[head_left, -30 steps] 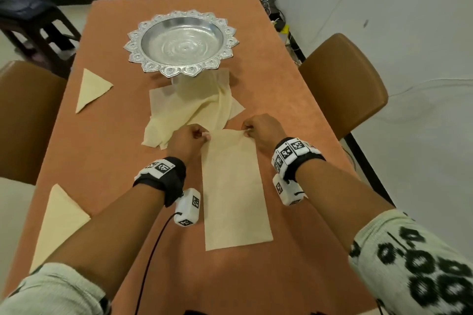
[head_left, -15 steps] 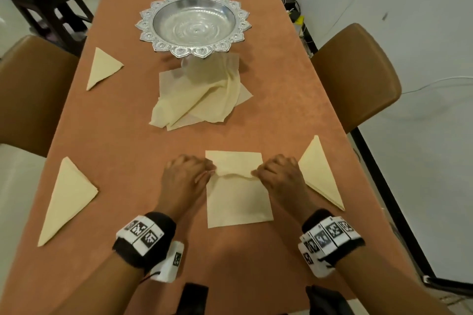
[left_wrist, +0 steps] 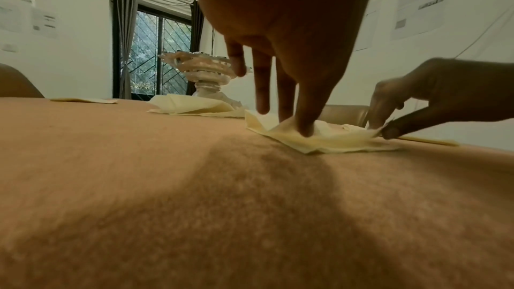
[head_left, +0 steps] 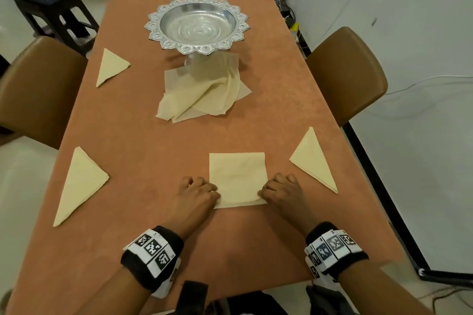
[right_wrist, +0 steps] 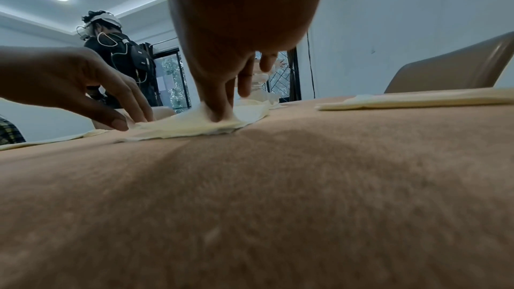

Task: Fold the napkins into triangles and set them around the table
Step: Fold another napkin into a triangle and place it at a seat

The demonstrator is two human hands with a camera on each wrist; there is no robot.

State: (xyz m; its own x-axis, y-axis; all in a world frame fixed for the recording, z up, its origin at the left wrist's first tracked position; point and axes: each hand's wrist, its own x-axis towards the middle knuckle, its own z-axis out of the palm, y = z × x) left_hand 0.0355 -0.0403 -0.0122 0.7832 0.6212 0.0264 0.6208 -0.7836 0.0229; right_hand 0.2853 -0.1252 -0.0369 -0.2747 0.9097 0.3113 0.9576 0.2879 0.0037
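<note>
A cream napkin [head_left: 236, 178], folded over into a near square, lies on the orange table [head_left: 128, 135] near the front edge. My left hand [head_left: 197, 193] pinches the top layer's near left corner, and my right hand [head_left: 279, 190] pinches its near right corner. Both corners sit low over the bottom layer's front edge. In the left wrist view my fingers [left_wrist: 306, 118] press into the napkin [left_wrist: 328, 140]. The right wrist view shows my fingers [right_wrist: 219, 104] on the napkin [right_wrist: 189, 127]. Three folded triangles lie around: front left [head_left: 79, 184], back left [head_left: 110, 66], right [head_left: 313, 160].
A heap of unfolded napkins [head_left: 204, 94] lies mid-table at the foot of a silver pedestal tray [head_left: 197, 24]. Brown chairs stand at the left [head_left: 38, 89] and right [head_left: 350, 74]. A person with a backpack [right_wrist: 119, 56] stands beyond the table.
Both hands drew the napkin's far edge toward me, folding it from a long rectangle into a square. The corners they pinch have come down near the front edge.
</note>
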